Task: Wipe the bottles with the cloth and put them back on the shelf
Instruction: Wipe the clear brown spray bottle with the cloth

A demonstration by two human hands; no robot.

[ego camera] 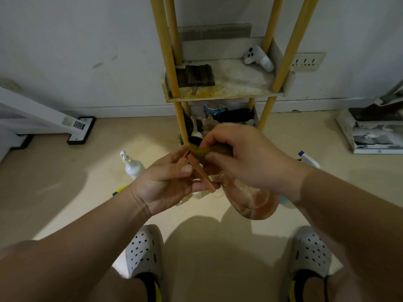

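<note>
Left hand (165, 188) fingers pinch translucent orange plastic spray bottle (255, 199) at trigger (205, 178); right hand (246, 162) fingers grasp olive-yellow cloth (201, 152) over bottle top. We rotate bottle, wiping downward.

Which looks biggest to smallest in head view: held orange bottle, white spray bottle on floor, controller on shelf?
1. The orange bottle looks largest, but it is nearest the camera.
2-3. The white spray bottle and the controller look alike. The left hand partly hides the bottle, so they are unranked.
</note>
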